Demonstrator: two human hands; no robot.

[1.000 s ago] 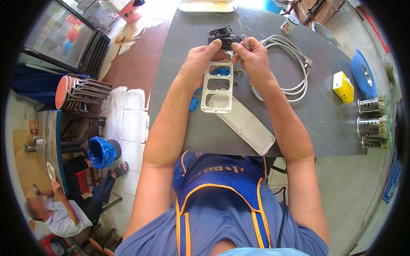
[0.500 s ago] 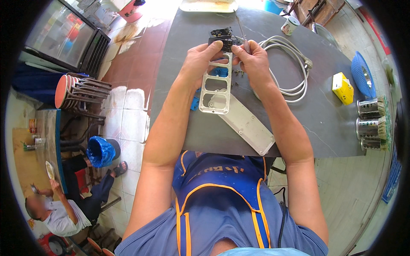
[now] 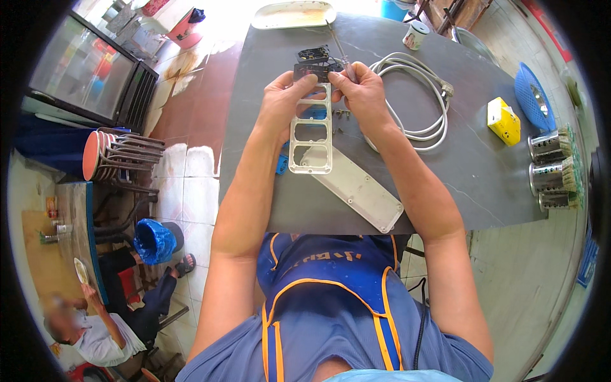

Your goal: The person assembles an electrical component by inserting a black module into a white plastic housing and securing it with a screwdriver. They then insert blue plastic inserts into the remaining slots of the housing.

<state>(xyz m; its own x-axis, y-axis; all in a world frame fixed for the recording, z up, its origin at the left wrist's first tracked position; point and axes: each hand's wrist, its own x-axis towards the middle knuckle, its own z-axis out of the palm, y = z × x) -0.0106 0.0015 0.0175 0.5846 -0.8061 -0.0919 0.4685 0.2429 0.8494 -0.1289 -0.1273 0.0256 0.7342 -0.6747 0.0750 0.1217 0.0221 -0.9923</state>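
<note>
My left hand (image 3: 286, 95) grips a white power-strip frame (image 3: 310, 170) with a row of rectangular openings, its thumb on a black socket module (image 3: 310, 72) at the far end. In my right hand (image 3: 366, 92) is a screwdriver (image 3: 347, 67), its shaft pointing away from me; my thumb and fingertips are by the module's right side. Another black module (image 3: 313, 53) sits just beyond. Under the frame lies a long white cover (image 3: 359, 191) with small holes. Small screws (image 3: 342, 113) lie on the table, and blue pieces (image 3: 282, 162) show partly behind my left forearm.
A coiled grey cable (image 3: 439, 127) with a plug lies to the right. Farther right are a yellow box (image 3: 503, 121), a blue basket (image 3: 531, 95) and metal holders (image 3: 546, 177). A white tray (image 3: 293, 14) and a can (image 3: 416, 35) stand far off. At left sits another person (image 3: 108, 331).
The view has shifted slightly, so the table and everything on it appear a little farther left. Both hands keep hold of the frame, module and screwdriver, with the frame turned slightly more upright.
</note>
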